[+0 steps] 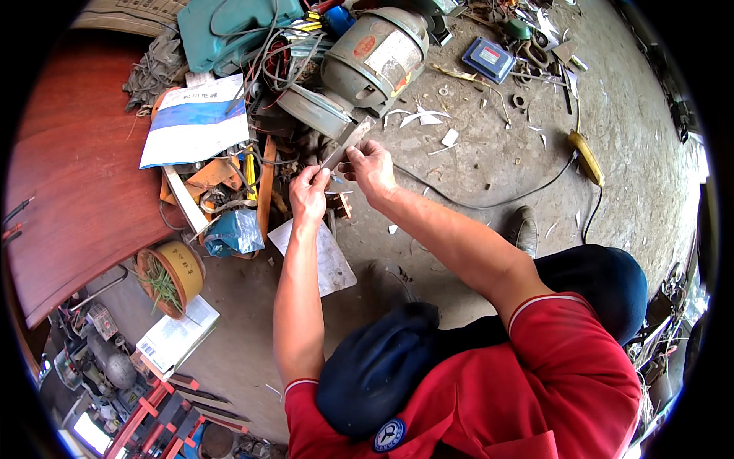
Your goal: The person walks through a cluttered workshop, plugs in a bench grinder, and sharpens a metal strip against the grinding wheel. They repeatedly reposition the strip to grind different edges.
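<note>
Both your hands meet in front of you, low over the concrete floor (pixel 489 153), and they share one flat grey metal strip (pixel 345 143) that slants up and to the right toward the old electric motor (pixel 375 57). Your left hand (pixel 309 193) has its grip pinched narrow on the lower end of the strip, thumb and fingers closed on it. Your right hand (pixel 370 166) holds the strip just above, fingers curled over its edge, so the two hands are almost touching. The strip's upper end lies just in front of the motor's round end cover; whether it touches the cover you cannot tell from here. Below your hands a small brown metal part (pixel 341 205) sits on the floor, and beside it a sheet of white paper (pixel 325 256). To your left lies a heap of wires and scrap, with a blue-and-white booklet (pixel 195 122) on top and a crumpled blue plastic bag (pixel 235 232) at its near edge. A black cable (pixel 489 203) runs across the floor on your right toward a yellow tool (pixel 586 157). The reddish-brown tabletop (pixel 69 183) curves along your far left.
</note>
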`<state>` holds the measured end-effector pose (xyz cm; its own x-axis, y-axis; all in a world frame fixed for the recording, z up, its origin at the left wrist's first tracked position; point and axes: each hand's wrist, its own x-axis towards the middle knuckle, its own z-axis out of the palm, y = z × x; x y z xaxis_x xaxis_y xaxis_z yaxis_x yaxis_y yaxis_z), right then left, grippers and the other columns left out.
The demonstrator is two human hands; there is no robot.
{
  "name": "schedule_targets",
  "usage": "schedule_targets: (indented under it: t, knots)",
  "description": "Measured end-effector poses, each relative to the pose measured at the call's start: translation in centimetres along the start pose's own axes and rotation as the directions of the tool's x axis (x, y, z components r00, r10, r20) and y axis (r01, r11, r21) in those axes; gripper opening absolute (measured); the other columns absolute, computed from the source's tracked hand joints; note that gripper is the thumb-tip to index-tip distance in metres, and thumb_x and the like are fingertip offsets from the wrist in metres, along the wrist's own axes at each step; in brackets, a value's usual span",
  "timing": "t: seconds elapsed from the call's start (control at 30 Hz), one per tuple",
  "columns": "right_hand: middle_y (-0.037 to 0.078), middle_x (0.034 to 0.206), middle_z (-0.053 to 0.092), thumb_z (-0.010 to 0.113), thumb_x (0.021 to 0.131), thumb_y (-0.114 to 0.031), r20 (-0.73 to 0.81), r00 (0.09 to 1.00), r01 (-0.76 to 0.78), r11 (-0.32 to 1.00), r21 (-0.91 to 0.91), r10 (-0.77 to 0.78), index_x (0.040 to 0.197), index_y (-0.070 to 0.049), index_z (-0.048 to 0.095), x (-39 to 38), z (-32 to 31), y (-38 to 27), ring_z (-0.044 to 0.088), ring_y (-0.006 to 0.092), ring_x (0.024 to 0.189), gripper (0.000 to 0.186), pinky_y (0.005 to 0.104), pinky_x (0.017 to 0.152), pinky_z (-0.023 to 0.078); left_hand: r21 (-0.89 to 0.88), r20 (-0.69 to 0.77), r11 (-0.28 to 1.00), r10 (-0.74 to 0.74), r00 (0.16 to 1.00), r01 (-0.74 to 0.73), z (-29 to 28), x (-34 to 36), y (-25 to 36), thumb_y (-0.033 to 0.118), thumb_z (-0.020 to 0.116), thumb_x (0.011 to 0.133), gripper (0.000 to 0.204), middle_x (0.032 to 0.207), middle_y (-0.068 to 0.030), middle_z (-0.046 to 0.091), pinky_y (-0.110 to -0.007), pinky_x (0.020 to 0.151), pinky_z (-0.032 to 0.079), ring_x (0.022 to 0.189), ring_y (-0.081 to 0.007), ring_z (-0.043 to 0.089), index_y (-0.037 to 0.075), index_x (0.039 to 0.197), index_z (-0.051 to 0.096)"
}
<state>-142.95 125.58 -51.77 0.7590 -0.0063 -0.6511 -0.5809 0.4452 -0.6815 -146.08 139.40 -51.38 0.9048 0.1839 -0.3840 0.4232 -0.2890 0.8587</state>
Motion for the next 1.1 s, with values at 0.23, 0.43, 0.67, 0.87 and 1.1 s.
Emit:
schedule_targets:
  t: [0.23,0.43,0.67,0.87,1.1]
  knots:
    - [0.007,0.075,0.061,0.053,0.089,-0.011,0.035,0.999,-0.007,0.998,-0.061,0.009,0.083,-0.003,0.05,-0.4,0.2,0.6,0.061,0.0137,0.062,0.011,0.0259,0.052,0.048,-0.03,-0.046,1.0,-0.004,0.999,0.003,-0.3,-0.8,-0.5,0.013,0.06,0.085,0.018,0.075,0.0001,0.057,-0.023,0.064,0.041,0.068,-0.0073,0.049,-0.003,0.093,0.062]
    - [0.007,0.074,0.061,0.054,0.088,-0.012,0.037,0.999,-0.019,0.997,-0.068,0.022,0.083,-0.002,0.051,-1.1,0.7,0.9,0.06,0.0135,0.061,0.011,0.0263,0.051,0.048,-0.048,-0.079,0.999,-0.013,0.997,0.009,-0.8,-1.6,-1.0,0.014,0.061,0.084,0.019,0.074,0.0001,0.057,-0.023,0.064,0.039,0.068,-0.0078,0.048,-0.003,0.092,0.062]
    - [0.008,0.069,0.061,0.056,0.086,-0.011,0.052,0.999,0.02,0.992,-0.123,-0.013,0.081,0.0,0.054,-2.1,1.0,2.2,0.057,0.0134,0.055,0.013,0.028,0.048,0.046,-0.161,-0.123,0.986,-0.052,0.991,0.032,-1.4,-3.0,-2.0,0.014,0.061,0.084,0.018,0.072,0.0007,0.056,-0.023,0.062,0.04,0.066,-0.0077,0.048,-0.003,0.089,0.061]
    - [0.008,0.07,0.06,0.058,0.083,-0.014,0.043,0.999,-0.029,0.996,-0.085,0.033,0.082,0.0,0.053,-1.7,0.1,1.7,0.06,0.0158,0.06,0.015,0.0291,0.049,0.048,-0.319,0.044,0.93,-0.178,0.983,0.182,-1.4,-2.8,-0.8,0.017,0.06,0.084,0.016,0.066,0.0016,0.052,-0.023,0.055,0.039,0.058,-0.0075,0.047,0.001,0.083,0.061]
    - [0.007,0.074,0.059,0.056,0.086,-0.012,-0.024,0.998,-0.063,0.996,0.056,0.065,0.083,-0.005,0.049,0.1,-0.7,-1.3,0.062,0.017,0.062,0.011,0.0273,0.051,0.049,-0.483,0.242,0.783,-0.313,0.919,0.393,0.6,0.6,2.0,0.02,0.061,0.081,0.015,0.061,0.0001,0.049,-0.025,0.05,0.038,0.052,-0.0113,0.047,0.006,0.077,0.057]
